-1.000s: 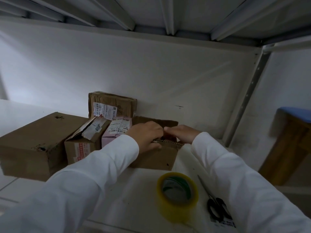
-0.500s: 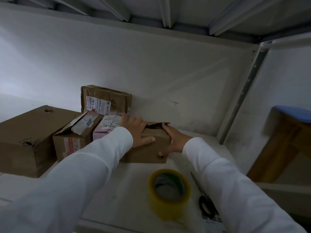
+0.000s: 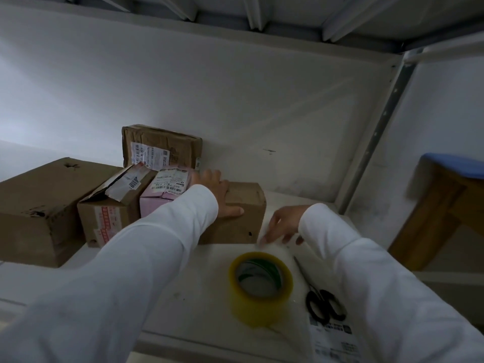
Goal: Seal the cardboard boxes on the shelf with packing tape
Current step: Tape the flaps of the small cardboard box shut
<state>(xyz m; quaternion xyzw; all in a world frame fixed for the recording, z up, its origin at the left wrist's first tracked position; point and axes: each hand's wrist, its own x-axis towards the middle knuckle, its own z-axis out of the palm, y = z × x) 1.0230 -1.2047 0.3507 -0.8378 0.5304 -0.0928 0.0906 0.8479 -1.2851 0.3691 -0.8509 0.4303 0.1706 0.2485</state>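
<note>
The small brown cardboard box (image 3: 235,216) sits just behind the yellow roll of packing tape (image 3: 260,286). The left hand (image 3: 222,197) presses flat on its lid, fingers straight; the right hand (image 3: 281,226) hovers empty beside it, loosely spread. The box is probably light and stiff, so pin the flaps; take the roll by its rim.

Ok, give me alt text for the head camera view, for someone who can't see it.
A person's left hand presses flat on a closed brown cardboard box on a white shelf, while the right hand hovers with loose fingers above a yellow roll of packing tape. Black-handled scissors lie right of the roll; more labelled boxes stand to the left.
</note>
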